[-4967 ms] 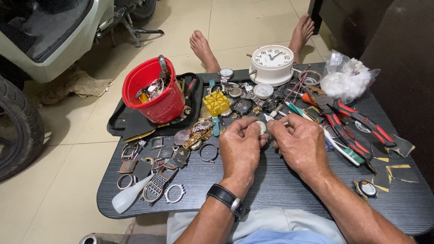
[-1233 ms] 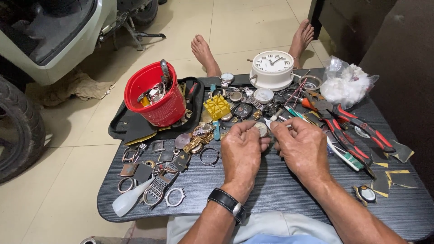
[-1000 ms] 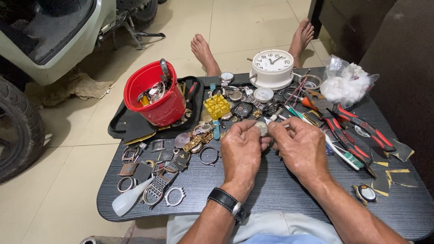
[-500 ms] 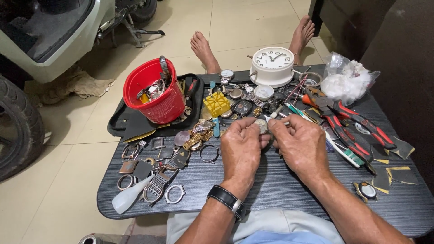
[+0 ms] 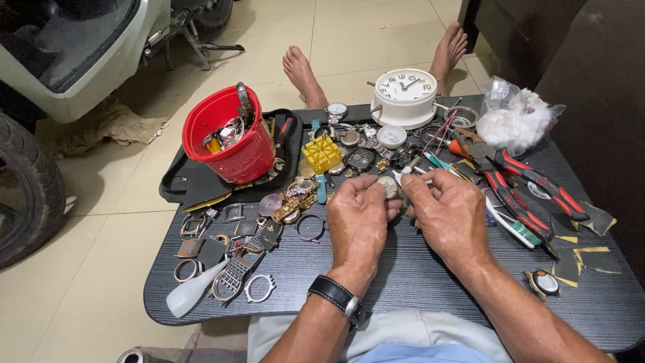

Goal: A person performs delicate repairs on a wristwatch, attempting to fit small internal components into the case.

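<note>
Small round watch case (image 5: 388, 186), pale metal, held above the middle of the bench (image 5: 403, 282) between the fingertips of both hands. The left hand (image 5: 359, 225) pinches its near edge; the right hand (image 5: 447, 218) closes on its far side and on a thin tool (image 5: 403, 176) whose tip meets the case; the tool's kind is too small to tell. Judged from this, the work on the case is under way and not finished: the case is off the bench and no strap shows on it.

Just beyond the hands, a yellow ribbed plastic block (image 5: 321, 153) and loose cases, dials and metal bracelets. Left of these, a glossy red bucket (image 5: 228, 138) of parts stands on a black tray (image 5: 176, 185). Farther back, a white round clock (image 5: 404, 95) and a clear bag of white wadding (image 5: 521, 121). To the right, red-handled pliers (image 5: 531, 185). The bench top is dark with a fine grain.
</note>
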